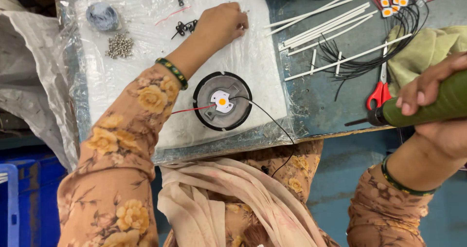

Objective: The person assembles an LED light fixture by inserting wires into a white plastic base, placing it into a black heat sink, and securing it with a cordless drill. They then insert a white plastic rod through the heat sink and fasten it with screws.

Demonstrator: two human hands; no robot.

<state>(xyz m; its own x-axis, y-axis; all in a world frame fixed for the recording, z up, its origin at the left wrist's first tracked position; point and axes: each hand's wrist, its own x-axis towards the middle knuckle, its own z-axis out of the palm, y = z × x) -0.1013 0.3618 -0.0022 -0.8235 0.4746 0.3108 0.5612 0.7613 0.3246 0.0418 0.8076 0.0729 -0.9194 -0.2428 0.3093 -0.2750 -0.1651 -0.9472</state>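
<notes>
Screwdriver (428, 106), green-handled, sits clenched in my right hand (435, 113) off the table's near edge, its tip aimed left beside the red scissors (381, 92). My left hand (221, 26) is pinched shut on the white pad (121, 81) near some black clips (185, 28) (what it holds, I cannot tell). Between my arms lies the round lamp disc (222, 101), with red and black wires.

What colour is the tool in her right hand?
Olive green tool, black at the tip, in the head view.
</notes>
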